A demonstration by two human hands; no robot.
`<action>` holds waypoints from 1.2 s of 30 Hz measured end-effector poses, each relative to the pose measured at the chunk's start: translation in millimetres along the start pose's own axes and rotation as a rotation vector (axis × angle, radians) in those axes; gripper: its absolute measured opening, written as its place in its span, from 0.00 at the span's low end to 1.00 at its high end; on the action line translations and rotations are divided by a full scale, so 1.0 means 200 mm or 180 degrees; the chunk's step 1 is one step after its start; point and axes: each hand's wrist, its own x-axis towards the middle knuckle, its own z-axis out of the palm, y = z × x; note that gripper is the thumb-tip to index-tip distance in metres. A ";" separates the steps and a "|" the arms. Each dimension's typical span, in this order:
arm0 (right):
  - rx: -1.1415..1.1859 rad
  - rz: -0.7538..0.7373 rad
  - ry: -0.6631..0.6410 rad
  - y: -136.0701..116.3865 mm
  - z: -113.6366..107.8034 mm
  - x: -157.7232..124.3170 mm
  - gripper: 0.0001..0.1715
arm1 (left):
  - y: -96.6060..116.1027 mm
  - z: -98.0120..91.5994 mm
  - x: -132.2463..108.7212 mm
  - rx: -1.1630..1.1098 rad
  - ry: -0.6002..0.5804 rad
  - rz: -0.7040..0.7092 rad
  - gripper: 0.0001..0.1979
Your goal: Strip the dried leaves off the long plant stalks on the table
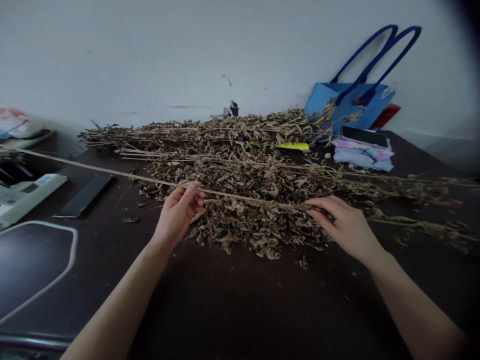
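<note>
A long dried plant stalk (123, 173) runs from the far left across to the right, above the dark table. My left hand (179, 210) pinches it near its middle, thumb on top. Farther right, my right hand (343, 222) has its thumb and fingertips closed on the same stalk, where dry leaves begin. The stretch between my hands looks mostly bare. Behind and beneath it lies a heap of crumbled dry leaves (258, 230). More leafy dried stalks (195, 132) are piled toward the wall, and leafy stalk ends (423, 192) reach out on the right.
A blue bag (360, 110) leans on the wall at the back right. Before it, a phone (363, 136) rests on folded cloth (362, 155). A yellow object (294, 146) pokes from the pile. At left lie a dark flat slab (84, 196), a whitish box (32, 197) and a white cable (74, 245).
</note>
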 end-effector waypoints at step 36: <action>-0.0023 0.0214 0.0300 -0.11 -0.22 0.06 0.31 | -0.07 0.02 -0.01 0.0145 -0.0102 -0.0675 0.08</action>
